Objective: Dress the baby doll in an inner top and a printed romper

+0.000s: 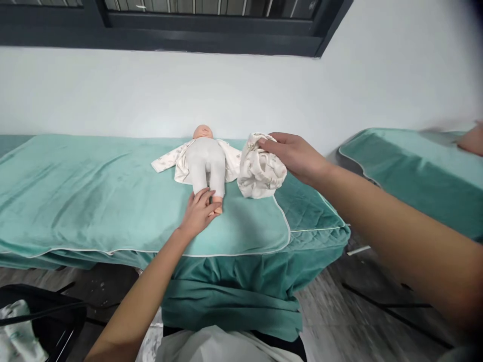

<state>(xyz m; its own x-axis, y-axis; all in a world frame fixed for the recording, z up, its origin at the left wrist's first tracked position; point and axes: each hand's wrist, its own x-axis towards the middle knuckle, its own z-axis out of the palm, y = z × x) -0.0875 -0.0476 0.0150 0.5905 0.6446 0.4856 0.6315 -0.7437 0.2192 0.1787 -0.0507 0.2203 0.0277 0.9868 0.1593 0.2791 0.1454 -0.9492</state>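
Observation:
A baby doll (207,153) with a white cloth body lies on its back, its head toward the wall and its feet toward me. A white patterned baby jacket (166,160) lies spread open around its torso; whether the doll's arms are in the sleeves I cannot tell. My left hand (198,210) is closed around the doll's lower legs, hiding one foot, while the other foot (216,205) shows beside my fingers. To the right of the doll, my right hand (289,153) grips a bunched white patterned baby garment (260,168) by its upper edge, an opening facing me.
The doll lies on a light green blanket (94,201) over a bed with a dark green quilted cover (313,211). A second green bed (422,171) stands at right, with part of another person's hand (471,140). A black chair (56,322) holding cloth is at lower left.

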